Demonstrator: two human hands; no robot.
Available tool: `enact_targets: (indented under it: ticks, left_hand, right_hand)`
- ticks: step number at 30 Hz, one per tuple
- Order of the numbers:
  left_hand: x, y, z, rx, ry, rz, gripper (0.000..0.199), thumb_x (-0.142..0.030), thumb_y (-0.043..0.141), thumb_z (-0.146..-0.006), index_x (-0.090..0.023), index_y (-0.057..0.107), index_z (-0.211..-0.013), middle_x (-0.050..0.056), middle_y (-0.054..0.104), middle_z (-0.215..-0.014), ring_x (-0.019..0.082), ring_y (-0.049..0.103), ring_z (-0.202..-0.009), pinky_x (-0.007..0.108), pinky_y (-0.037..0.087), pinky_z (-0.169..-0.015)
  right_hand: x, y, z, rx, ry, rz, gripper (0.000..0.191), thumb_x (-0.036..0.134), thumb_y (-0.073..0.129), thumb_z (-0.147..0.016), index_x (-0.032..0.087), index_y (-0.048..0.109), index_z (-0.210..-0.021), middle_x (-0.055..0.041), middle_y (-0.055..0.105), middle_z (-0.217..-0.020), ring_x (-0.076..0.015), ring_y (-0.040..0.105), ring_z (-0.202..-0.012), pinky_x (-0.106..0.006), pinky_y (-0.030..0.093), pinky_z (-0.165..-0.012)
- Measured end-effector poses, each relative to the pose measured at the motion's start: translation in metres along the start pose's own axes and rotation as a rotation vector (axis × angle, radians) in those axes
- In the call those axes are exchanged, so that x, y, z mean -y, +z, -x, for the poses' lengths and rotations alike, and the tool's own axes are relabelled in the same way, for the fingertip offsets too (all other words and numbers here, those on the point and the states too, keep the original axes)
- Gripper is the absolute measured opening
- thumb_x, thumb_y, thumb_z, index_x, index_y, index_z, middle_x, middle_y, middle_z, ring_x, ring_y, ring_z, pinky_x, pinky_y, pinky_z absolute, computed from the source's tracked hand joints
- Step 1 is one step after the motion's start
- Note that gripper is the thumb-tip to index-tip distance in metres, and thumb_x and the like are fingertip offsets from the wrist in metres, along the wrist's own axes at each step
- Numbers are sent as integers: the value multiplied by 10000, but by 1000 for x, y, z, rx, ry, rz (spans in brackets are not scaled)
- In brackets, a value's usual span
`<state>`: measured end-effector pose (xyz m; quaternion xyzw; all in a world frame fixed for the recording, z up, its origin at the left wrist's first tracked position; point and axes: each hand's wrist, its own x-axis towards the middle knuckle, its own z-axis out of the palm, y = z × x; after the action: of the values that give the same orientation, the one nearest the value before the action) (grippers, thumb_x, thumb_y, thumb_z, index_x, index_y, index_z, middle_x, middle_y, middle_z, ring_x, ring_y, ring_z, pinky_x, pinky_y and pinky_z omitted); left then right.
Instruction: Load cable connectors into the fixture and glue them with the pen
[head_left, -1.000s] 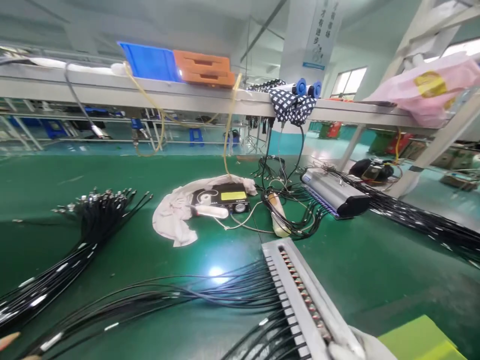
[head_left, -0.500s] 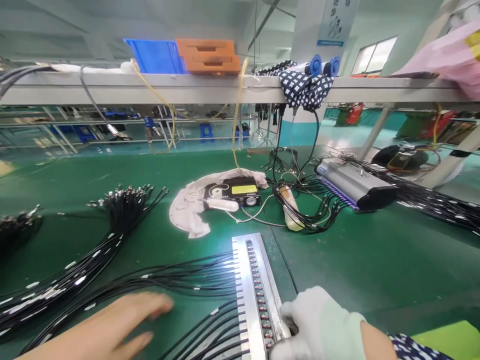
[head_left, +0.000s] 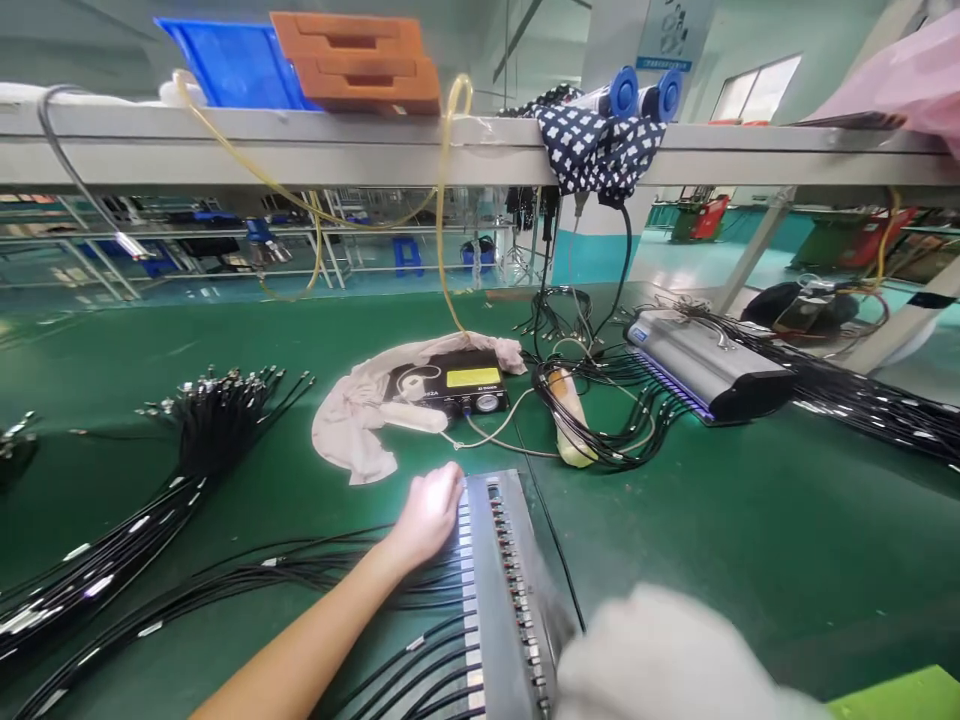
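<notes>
A long metal fixture (head_left: 487, 580) lies on the green table, with a row of small connectors (head_left: 516, 590) in its slot. Black cables (head_left: 300, 570) run into its left side. My bare left hand (head_left: 429, 515) is at the fixture's upper left corner, its fingers curled; what they hold, if anything, is hidden. My right hand (head_left: 660, 660), in a pale glove, is beside the lower right part of the fixture and smeared by motion, so its fingers cannot be made out.
Behind the fixture are a black device (head_left: 450, 385) and a pale cloth (head_left: 349, 425). Cable bundles (head_left: 217, 425) lie at the left. A grey device (head_left: 709, 365) with cables stands at the right. A shelf (head_left: 337, 160) crosses above, holding blue and orange bins (head_left: 356, 65).
My left hand has moved up and right from over the cables to the fixture's upper corner, and its fingers have closed. My right hand has come away from the fixture's right edge.
</notes>
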<state>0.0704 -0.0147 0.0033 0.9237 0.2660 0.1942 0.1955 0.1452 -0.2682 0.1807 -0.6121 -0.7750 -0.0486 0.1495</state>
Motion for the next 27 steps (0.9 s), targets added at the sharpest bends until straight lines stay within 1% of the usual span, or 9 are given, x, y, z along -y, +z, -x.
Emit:
enact_targets:
  ticks: [2,4,7,11,15,19,24,26,27]
  left_hand:
    - [-3,1,-2,-4,8,5,263,-375,571,-954,-145,618,-1072,52,653,-1030,191,635,-945,419,527,-872]
    - [-6,2,-3,-12,18,15,234,-358,533,-972,-146,609,-1038,40,644,-986,189,624,-928,416,506,-875]
    - [-8,3,-2,-25,28,45,223,-283,374,-1014,-175,567,-982,47,637,-941,204,605,-908,409,462,-864]
    - [-5,5,0,-19,26,97,267,-290,264,-1012,-224,513,-943,74,643,-940,231,597,-889,399,429,-833]
    - [-2,6,-1,4,11,132,272,-314,246,-1010,-238,488,-912,74,635,-925,232,593,-871,391,422,-821]
    - [-6,3,-3,28,-14,117,277,-304,230,-1007,-226,483,-925,76,629,-946,235,580,-901,400,417,-851]
    - [-15,-14,-3,128,-36,74,293,-311,257,-987,-197,526,-1020,114,625,-1045,263,579,-997,433,419,-890]
    - [-8,-31,6,215,-4,74,322,-440,426,-937,-211,535,-1135,109,606,-1142,273,560,-1080,422,420,-936]
    - [-1,-42,14,263,12,73,456,-521,560,-854,-231,522,-1203,101,588,-1193,282,543,-1121,418,415,-966]
  right_hand:
    - [-30,-29,-49,-113,-5,12,328,507,568,-972,257,692,-799,-32,664,-807,-200,624,-792,-323,506,-732]
    - [-72,-50,-113,-352,122,78,403,582,628,-914,209,686,-771,-35,652,-827,-196,605,-803,-331,475,-774]
    - [-140,-53,-208,-157,455,20,379,526,604,-950,162,708,-931,-53,676,-904,-216,619,-903,-347,478,-832]
    - [-206,-2,-273,-3,634,-53,300,410,616,-981,136,637,-1102,-63,657,-1050,-200,658,-882,-372,568,-782]
    - [-233,45,-279,31,709,-104,274,352,617,-989,155,611,-1179,-76,631,-1145,-214,654,-951,-384,579,-806]
    - [-234,46,-267,-56,666,-130,275,343,610,-992,172,604,-1207,-89,609,-1216,-229,635,-1018,-418,563,-867]
    - [-195,49,-216,-163,512,-242,279,330,626,-983,161,606,-1203,-92,606,-1229,-243,624,-1063,-451,545,-906]
    - [-170,65,-179,-176,445,-321,262,330,621,-987,156,616,-1183,-87,624,-1198,-231,638,-1031,-437,554,-890]
    - [-158,76,-159,-179,416,-361,263,327,615,-991,155,613,-1190,-84,633,-1181,-223,648,-1007,-426,562,-874]
